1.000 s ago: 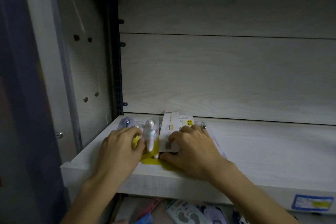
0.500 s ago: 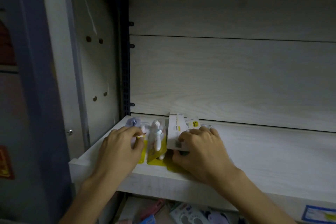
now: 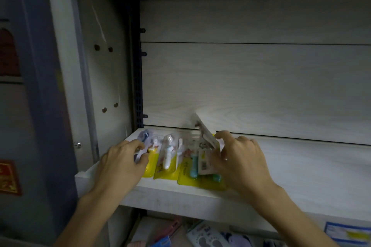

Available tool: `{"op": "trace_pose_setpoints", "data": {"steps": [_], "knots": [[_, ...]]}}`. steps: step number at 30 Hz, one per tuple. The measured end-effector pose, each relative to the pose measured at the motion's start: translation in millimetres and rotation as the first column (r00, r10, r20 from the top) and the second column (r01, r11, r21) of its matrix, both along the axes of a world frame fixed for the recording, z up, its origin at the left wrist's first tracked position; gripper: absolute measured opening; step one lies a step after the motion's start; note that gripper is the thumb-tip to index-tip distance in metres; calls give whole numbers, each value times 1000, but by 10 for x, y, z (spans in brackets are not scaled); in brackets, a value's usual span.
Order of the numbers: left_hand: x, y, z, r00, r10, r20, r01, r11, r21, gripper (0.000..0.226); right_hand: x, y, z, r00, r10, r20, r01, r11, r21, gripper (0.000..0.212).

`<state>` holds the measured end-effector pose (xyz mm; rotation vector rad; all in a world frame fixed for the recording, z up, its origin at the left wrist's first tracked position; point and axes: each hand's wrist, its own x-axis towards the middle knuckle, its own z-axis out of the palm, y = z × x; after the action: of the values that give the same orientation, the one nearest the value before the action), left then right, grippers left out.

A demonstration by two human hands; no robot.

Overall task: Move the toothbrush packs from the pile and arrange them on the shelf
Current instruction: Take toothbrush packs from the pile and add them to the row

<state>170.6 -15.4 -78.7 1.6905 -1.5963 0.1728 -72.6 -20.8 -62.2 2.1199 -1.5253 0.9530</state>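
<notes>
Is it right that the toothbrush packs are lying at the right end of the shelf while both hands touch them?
Not quite. The toothbrush packs lie at the left end of the shelf, beside the side wall, as the head view shows. The rest holds: the left hand and the right hand both touch them.

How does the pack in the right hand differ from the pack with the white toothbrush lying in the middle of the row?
The pack in the right hand is lifted and tilted, showing its white printed back with a barcode. The white toothbrush pack lies on the shelf, front up, showing yellow card and clear plastic. The right hand grips the first; no hand touches the second. Both sit at the shelf's left end.
</notes>
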Motion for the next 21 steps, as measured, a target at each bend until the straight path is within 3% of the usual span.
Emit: {"op": "trace_pose_setpoints", "data": {"steps": [5,12,21], "knots": [[-11,31,8,997,79,4,-79,996,33,29,-144,45,3,990,44,133,-45,999,3,39],[-95,74,-11,964,240,114,-255,956,147,27,-303,-8,-85,978,67,197,-73,997,22,35],[-73,30,25,946,290,146,-319,914,250,33,-394,101,-147,970,15,242,-30,998,56,34]]}}
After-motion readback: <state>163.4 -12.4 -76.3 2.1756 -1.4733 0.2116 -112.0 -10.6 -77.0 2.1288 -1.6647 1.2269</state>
